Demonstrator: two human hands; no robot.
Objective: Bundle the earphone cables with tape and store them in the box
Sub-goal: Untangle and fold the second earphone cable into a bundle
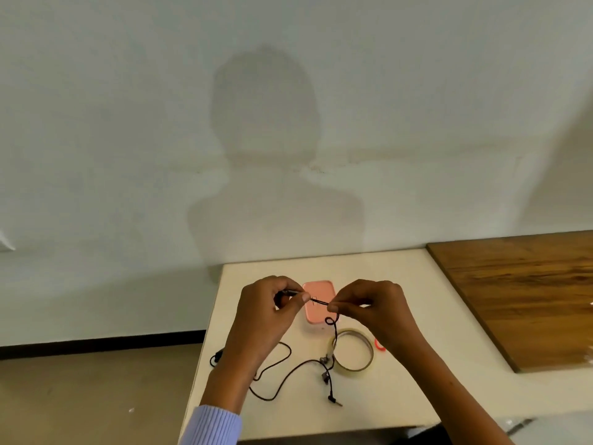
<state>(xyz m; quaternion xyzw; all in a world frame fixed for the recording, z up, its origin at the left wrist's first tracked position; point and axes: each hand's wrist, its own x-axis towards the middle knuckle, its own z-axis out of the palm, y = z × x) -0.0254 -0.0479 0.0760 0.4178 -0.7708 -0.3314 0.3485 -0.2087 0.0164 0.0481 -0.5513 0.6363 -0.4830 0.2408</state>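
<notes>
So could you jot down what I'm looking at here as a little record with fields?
left hand: pinches the black earphone cable
right hand: pinches the same cable, a short stretch taut between the hands
rest of cable: loose on the white table
pink box: behind the hands
tape roll: flat on the table, right of the loose cable

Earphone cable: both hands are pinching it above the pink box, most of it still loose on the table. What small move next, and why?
Probably fold another loop into the left hand. Both hands, the right hand included, pinch a short stretch of earphone cable, while the rest trails across the table beside the untouched tape roll; it looks too loose to tape or put in the pink box.
</notes>
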